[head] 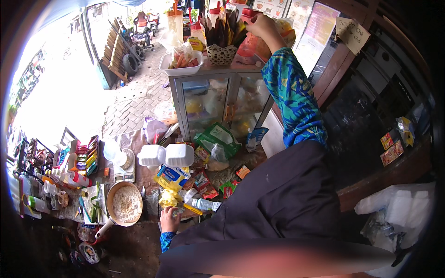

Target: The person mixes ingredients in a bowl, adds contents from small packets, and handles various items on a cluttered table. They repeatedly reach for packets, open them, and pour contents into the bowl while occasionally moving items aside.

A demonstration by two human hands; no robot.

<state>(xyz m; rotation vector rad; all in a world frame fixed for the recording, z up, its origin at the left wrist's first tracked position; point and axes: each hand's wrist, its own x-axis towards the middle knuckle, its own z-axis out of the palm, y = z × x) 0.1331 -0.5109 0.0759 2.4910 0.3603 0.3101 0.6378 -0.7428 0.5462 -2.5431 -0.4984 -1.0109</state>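
Note:
My right hand (260, 26) reaches up to the top of a glass-fronted cabinet (205, 100). Its bent fingertips meet the edge of several dark and yellow sachets (222, 31), which stand in a cream openwork basket (221, 55). Whether the fingers grip a sachet is hard to make out. Low in the view, my left hand (169, 220) rests at the table's front edge with nothing visible in it. Just beyond it lie a crumpled yellow plastic wrapper (168, 198), a clear plastic bottle (205, 204) and a yellow-handled tool (192, 209).
A pan of floury mix (125, 203) stands left, its handle over the edge. Behind it is a kitchen scale (124, 176). An opened white foam box (165, 155) sits mid-table. A foam tray (182, 64) with sausage-like food rests atop the cabinet, beside a red-lidded jug (248, 43).

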